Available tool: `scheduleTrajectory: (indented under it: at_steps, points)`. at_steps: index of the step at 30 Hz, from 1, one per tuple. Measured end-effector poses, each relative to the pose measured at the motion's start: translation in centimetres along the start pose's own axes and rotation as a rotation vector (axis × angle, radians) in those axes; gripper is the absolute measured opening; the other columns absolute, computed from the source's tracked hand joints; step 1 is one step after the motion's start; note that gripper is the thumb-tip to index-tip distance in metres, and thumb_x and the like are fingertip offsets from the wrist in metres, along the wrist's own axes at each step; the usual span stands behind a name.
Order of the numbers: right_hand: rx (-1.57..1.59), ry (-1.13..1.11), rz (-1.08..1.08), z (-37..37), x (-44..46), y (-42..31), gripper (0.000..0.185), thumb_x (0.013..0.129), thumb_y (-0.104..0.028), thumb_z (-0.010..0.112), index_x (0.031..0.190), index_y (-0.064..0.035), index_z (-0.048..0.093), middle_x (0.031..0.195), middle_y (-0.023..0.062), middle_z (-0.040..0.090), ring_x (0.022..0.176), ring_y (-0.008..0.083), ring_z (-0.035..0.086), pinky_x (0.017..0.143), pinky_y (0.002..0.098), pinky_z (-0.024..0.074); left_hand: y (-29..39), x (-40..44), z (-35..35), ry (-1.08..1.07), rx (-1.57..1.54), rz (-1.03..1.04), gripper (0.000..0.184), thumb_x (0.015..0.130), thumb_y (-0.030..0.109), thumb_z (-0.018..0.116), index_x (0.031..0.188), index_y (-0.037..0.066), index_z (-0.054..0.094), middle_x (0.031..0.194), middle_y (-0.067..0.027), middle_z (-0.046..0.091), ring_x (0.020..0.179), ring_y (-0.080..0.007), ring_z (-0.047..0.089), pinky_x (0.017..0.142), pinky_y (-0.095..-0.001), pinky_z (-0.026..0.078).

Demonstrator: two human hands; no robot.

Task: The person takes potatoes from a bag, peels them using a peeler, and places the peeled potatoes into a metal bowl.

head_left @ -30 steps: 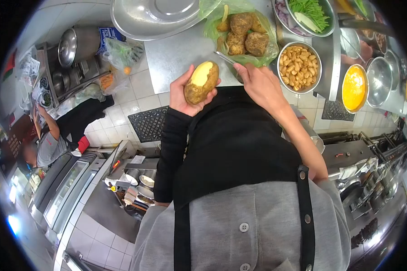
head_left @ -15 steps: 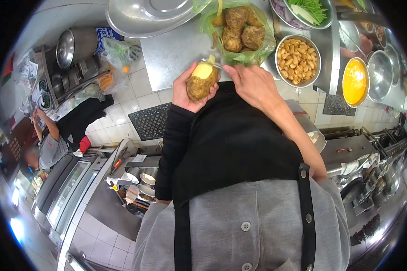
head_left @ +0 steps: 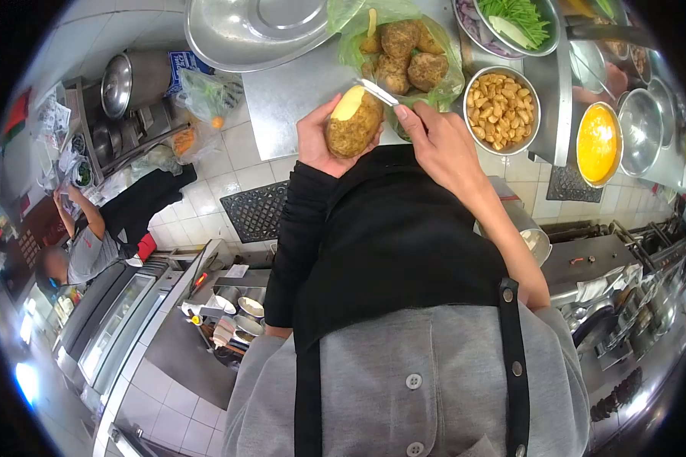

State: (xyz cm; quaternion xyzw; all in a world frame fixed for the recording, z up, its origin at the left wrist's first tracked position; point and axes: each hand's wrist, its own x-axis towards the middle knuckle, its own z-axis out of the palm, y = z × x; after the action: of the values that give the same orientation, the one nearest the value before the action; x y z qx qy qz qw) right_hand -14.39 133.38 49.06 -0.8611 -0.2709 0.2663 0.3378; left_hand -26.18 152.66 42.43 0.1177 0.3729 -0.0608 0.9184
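Note:
My left hand [head_left: 318,139] is wrapped round a brown potato [head_left: 355,129], held tilted, with a patch of bare yellow flesh at its upper left. The fingers of my right hand [head_left: 440,145] are closed on a metal peeler [head_left: 380,92], whose head is at the top end of the potato. Just beyond the peeler lies an open green plastic bag [head_left: 351,47] with several unpeeled potatoes [head_left: 399,39] in it. A steel bowl of peeled garlic cloves [head_left: 501,110] stands to the right of my right hand.
A large steel basin [head_left: 221,42] is at the top, on the steel table [head_left: 270,114]. Bowls of cut green vegetable [head_left: 518,23] and orange-yellow liquid [head_left: 599,145] are at the right. A person [head_left: 91,255] in grey stands far left, beyond a black floor mat [head_left: 253,211].
The peeler met the potato's upper right half a second ago and now sits at its top end. Both hands and the potato have shifted slightly right in view.

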Motion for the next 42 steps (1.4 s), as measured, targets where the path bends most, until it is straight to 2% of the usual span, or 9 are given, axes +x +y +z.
scheduleTrajectory:
  at_steps: [8,11,14,19,22,30,34,36,42]
  points:
    - [-0.06,-0.08,-0.216,1.7,-1.3,-0.2,0.049,0.111,-0.042,0.056,0.087,-0.0012,0.068,0.069,0.0237,0.069,0.068,0.0473,0.07,0.063,0.0565,0.0552,-0.5,-0.3,1.6,0.037,0.096,-0.08,0.057,0.113,0.051,0.046,0.141,0.003,0.061,0.125,-0.0174,0.073,0.103,-0.0329,0.073,0.08,-0.0478,0.062]
    - [-0.14,-0.079,-0.149,1.7,-0.7,1.1,0.053,0.112,-0.042,0.055,0.085,0.0004,0.072,0.071,0.0251,0.07,0.07,0.0476,0.071,0.064,0.0565,0.0564,-0.4,-0.6,-0.4,-0.163,-0.083,-0.168,0.059,0.113,0.05,0.047,0.144,0.001,0.059,0.125,-0.0229,0.07,0.099,-0.036,0.072,0.077,-0.0461,0.063]
    - [-0.31,-0.009,-0.023,0.7,0.6,4.6,0.06,0.112,-0.043,0.053,0.08,0.0027,0.076,0.075,0.0286,0.071,0.075,0.0484,0.072,0.07,0.0565,0.058,0.4,-2.7,-0.5,-0.1,-0.022,-0.155,0.058,0.111,0.049,0.049,0.14,0.0,0.061,0.121,-0.0279,0.07,0.088,-0.0392,0.071,0.07,-0.045,0.06]
    - [-0.133,-0.051,0.025,0.4,-0.2,1.9,0.055,0.113,-0.042,0.053,0.088,0.0029,0.071,0.075,0.0303,0.069,0.076,0.05,0.071,0.072,0.0593,0.0561,1.3,-3.5,-0.7,0.028,-0.103,-0.054,0.068,0.11,0.05,0.052,0.15,-0.005,0.051,0.137,-0.0331,0.061,0.116,-0.0418,0.066,0.097,-0.0527,0.057]
    - [-0.047,-0.074,-0.062,1.4,-0.8,0.6,0.047,0.112,-0.04,0.055,0.094,0.0018,0.066,0.077,0.0283,0.071,0.074,0.0505,0.07,0.067,0.0586,0.0556,0.8,-2.0,-0.9,-0.095,-0.04,0.005,0.065,0.11,0.048,0.053,0.147,-0.005,0.053,0.138,-0.0305,0.063,0.119,-0.042,0.066,0.097,-0.0527,0.057]
    - [-0.098,-0.147,-0.218,1.7,-1.4,-0.4,0.045,0.113,-0.039,0.054,0.091,-0.0015,0.067,0.075,0.0244,0.071,0.072,0.0471,0.071,0.064,0.0561,0.056,-0.4,-1.8,1.5,-0.002,-0.028,-0.065,0.051,0.11,0.042,0.049,0.139,0.001,0.062,0.128,-0.0198,0.071,0.109,-0.0347,0.071,0.089,-0.0516,0.059]
    - [-0.233,-0.101,-0.147,2.8,-0.3,2.5,0.045,0.113,-0.037,0.052,0.092,-0.0012,0.071,0.075,0.0236,0.072,0.071,0.0447,0.073,0.063,0.0555,0.0581,-0.4,-1.0,-1.2,-0.162,-0.019,-0.149,0.058,0.11,0.047,0.048,0.141,-0.001,0.06,0.126,-0.0286,0.069,0.101,-0.0422,0.069,0.081,-0.0473,0.059]
    - [-0.367,-0.158,0.034,0.9,0.8,5.7,0.045,0.113,-0.037,0.051,0.103,-0.0011,0.075,0.074,0.0266,0.071,0.074,0.0475,0.073,0.067,0.0573,0.0588,0.2,-3.8,0.6,-0.059,0.061,-0.169,0.061,0.109,0.048,0.048,0.141,-0.002,0.059,0.122,-0.0345,0.069,0.088,-0.0418,0.07,0.073,-0.0471,0.06]
    - [-0.053,-0.055,-0.058,1.1,-0.9,1.1,0.047,0.112,-0.04,0.055,0.092,0.0007,0.067,0.071,0.0273,0.068,0.071,0.0502,0.07,0.064,0.0584,0.0549,1.2,-2.9,1.5,-0.029,0.008,-0.062,0.068,0.11,0.053,0.05,0.147,-0.003,0.055,0.133,-0.0332,0.065,0.116,-0.0411,0.069,0.094,-0.0531,0.06]
